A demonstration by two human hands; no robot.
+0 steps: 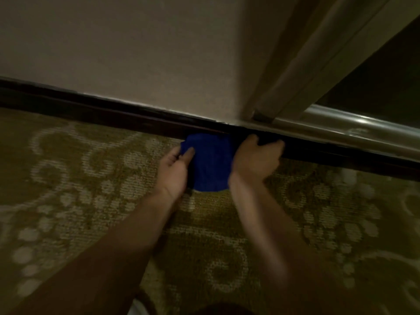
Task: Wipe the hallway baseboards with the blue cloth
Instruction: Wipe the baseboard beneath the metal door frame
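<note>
Head view. The blue cloth (210, 164) lies bunched at centre against the dark baseboard (113, 114), which runs from 9 o'clock down toward 3 o'clock below the beige wall (136, 53). The left hand (176, 165) pinches the cloth's left edge; the right hand (256, 158) curls over its right side, fingers reaching the baseboard (motion blur hides the exact grip). A door frame (295, 71) rises at 1 o'clock above a metal threshold (341, 123). Patterned carpet (79, 189) spreads open from 9 to 5 o'clock.
</note>
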